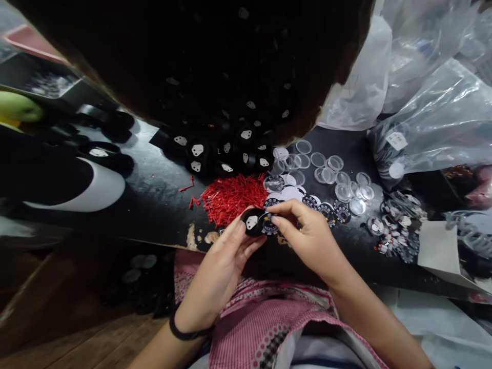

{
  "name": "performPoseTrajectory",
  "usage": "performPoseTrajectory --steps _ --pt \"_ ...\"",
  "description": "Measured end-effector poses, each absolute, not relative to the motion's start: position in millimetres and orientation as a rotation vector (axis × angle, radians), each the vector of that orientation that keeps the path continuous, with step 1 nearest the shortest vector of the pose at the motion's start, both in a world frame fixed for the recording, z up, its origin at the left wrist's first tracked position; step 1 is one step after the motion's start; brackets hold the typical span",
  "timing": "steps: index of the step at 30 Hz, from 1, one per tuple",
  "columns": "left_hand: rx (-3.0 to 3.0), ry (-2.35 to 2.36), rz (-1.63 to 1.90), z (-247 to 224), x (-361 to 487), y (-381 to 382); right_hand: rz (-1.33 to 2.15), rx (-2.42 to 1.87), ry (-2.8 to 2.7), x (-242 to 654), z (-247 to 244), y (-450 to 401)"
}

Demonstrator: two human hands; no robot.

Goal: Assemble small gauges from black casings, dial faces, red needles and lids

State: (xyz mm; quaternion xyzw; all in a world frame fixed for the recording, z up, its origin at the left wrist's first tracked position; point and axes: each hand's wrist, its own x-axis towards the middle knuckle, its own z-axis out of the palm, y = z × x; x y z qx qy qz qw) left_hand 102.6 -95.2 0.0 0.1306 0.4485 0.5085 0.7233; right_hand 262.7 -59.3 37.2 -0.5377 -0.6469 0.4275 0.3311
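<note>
Near the table's front edge, my left hand (226, 251) is closed round a small black round housing (251, 222) with a white plate inside it. My right hand (307, 230) pinches a black printed dial disc (269, 224) between thumb and forefinger. The disc sits right beside the housing and overlaps its right side; whether the two are joined I cannot tell. Just beyond my hands lies a heap of small red pointers (234, 197). Behind my right hand more printed dial discs (326, 212) are spread out, along with several clear round covers (343, 191).
A large dark sack (207, 66) leans over the table, with black housings (198, 150) at its mouth. Clear plastic bags (442, 123) stand at the right, near a pile of small parts (400, 225) and a white box (438, 251). A black-and-white roll (103, 187) lies left.
</note>
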Motion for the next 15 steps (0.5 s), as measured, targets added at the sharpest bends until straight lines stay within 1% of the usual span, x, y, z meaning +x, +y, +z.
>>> performPoseTrajectory --steps 4,7,11,15 --pt "0.403 1.066 1.092 -5 107 -102 0.990 -1.435 -1.777 251 39 -61" --pt "0.518 1.077 1.055 -12 105 -104 1.034 -1.534 -1.784 250 40 -60" --pt "0.565 1.033 1.009 -16 100 -103 1.056 -1.510 -1.845 253 42 -58" --pt "0.583 0.989 1.004 -15 98 -103 1.135 -1.591 -1.813 255 40 -60"
